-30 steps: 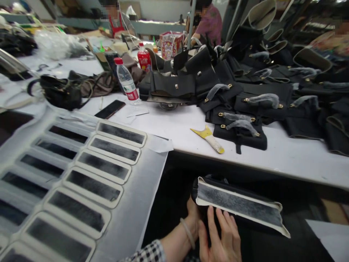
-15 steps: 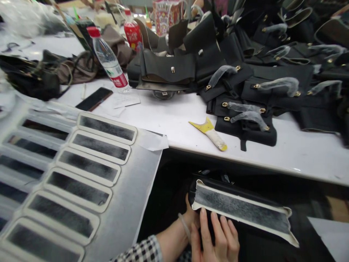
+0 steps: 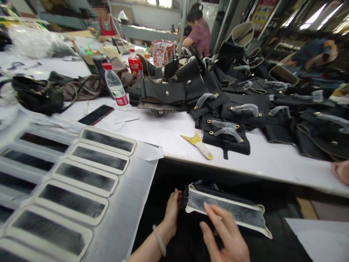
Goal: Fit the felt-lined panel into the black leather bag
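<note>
A black bag [image 3: 234, 194] lies on its side below the table edge, with a long grey panel [image 3: 229, 209] with cream edging on its upward side. The panel's corners curl up at both ends. My left hand [image 3: 171, 213] is open beside the bag's left end, fingers stretched upward; whether it touches the bag I cannot tell. My right hand [image 3: 226, 233] hovers at the panel's near edge, thumb and fingers apart, holding nothing I can see. To the left, several flat dark panels with cream borders [image 3: 85, 177] lie in a column on a grey sheet [image 3: 131, 185].
A yellow-tipped tool with a whitish handle [image 3: 197, 145] lies on the white table [image 3: 163, 134]. Black bags with wrapped handles [image 3: 226, 145] pile up behind it. A water bottle [image 3: 116, 87] and a phone [image 3: 96, 115] are at left. Co-workers [image 3: 200, 31] sit further back.
The view has tilted up, showing more of the room. My left hand has come out from behind the bag's left end. My right hand has lifted from below the panel to over its near edge.
</note>
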`<state>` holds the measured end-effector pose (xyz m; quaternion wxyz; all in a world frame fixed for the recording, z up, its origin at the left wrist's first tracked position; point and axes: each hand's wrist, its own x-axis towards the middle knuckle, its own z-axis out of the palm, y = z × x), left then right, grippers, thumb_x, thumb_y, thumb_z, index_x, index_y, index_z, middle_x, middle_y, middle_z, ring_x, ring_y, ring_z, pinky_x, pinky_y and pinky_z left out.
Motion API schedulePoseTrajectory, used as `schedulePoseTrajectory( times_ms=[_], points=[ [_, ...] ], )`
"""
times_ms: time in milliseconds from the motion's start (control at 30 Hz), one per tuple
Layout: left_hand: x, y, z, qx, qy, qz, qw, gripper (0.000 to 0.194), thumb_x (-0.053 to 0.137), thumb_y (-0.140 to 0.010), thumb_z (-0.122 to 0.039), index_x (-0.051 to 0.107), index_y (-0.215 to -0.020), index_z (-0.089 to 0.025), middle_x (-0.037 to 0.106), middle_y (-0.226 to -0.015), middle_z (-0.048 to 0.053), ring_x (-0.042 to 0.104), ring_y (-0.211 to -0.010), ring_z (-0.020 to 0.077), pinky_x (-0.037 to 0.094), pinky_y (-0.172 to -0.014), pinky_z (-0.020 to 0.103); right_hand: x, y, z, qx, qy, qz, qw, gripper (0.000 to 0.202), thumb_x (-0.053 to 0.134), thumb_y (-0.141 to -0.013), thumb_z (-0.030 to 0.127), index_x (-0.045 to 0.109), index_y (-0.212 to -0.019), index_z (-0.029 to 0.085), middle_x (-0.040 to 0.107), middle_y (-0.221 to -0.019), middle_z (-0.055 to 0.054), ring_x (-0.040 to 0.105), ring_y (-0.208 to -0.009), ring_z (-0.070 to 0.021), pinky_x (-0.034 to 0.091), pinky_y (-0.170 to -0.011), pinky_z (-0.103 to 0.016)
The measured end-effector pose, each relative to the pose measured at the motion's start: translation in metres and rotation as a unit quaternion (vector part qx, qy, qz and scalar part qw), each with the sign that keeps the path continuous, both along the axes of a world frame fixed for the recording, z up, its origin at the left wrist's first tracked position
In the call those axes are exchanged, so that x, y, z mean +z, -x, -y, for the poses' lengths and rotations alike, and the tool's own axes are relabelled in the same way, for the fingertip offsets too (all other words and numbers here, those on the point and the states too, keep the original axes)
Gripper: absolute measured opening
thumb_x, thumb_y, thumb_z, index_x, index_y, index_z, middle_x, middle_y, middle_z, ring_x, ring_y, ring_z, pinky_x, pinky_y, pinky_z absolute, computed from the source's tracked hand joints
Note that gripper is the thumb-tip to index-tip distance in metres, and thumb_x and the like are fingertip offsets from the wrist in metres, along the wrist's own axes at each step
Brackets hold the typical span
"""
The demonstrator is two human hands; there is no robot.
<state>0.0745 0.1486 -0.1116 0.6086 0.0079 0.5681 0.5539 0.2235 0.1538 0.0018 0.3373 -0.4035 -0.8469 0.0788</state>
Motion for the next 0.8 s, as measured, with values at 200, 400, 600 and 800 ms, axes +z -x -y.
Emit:
schedulePoseTrajectory(
  times_ms=[200,400,600,800],
  points=[
    [0.035,0.045,-0.007,-0.018,-0.111,-0.15,0.982,0.052,0.054,-0.088,-0.062,0.064,-0.113,-0.017,0.066,-0.122,0.012,0.061,-0.112,0.0261,0.041,-0.102,0.04,0.035,0.038,-0.153,-0.037,0.121,0.127,0.984,0.021,0.057,-0.096,0.025,0.064,-0.112,0.014,0.065,-0.112,-0.012,0.059,-0.108,-0.0244,0.049,-0.097,-0.041],
    [0.111,0.071,-0.036,-0.187,-0.231,-0.304,0.905,0.044,0.044,-0.097,-0.054,0.067,-0.105,-0.018,0.07,-0.109,0.009,0.065,-0.098,0.0231,0.047,-0.094,0.037,0.005,0.084,-0.227,-0.065,0.23,0.203,0.95,0.026,0.064,-0.093,0.032,0.062,-0.113,0.016,0.061,-0.12,-0.008,0.06,-0.107,-0.0237,0.051,-0.093,-0.047],
    [0.168,0.058,-0.093,-0.422,-0.335,-0.315,0.782,0.043,0.044,-0.096,-0.052,0.073,-0.099,-0.02,0.074,-0.097,0.008,0.068,-0.09,0.0242,0.052,-0.085,0.035,0.046,0.004,-0.21,-0.064,0.312,0.067,0.945,0.014,0.069,-0.087,0.026,0.064,-0.095,0.015,0.064,-0.096,-0.003,0.062,-0.089,-0.0182,0.052,-0.084,-0.039],
    [0.184,-0.018,-0.15,-0.584,-0.403,-0.294,0.641,0.037,0.051,-0.093,-0.047,0.07,-0.118,-0.026,0.074,-0.106,0.005,0.068,-0.096,0.0242,0.051,-0.087,0.033,0.036,-0.139,-0.094,-0.271,0.294,-0.277,0.874,0.025,0.051,-0.085,0.043,0.056,-0.088,0.019,0.037,-0.053,0.009,0.036,-0.043,-0.0097,0.034,-0.043,-0.023]
  ],
)
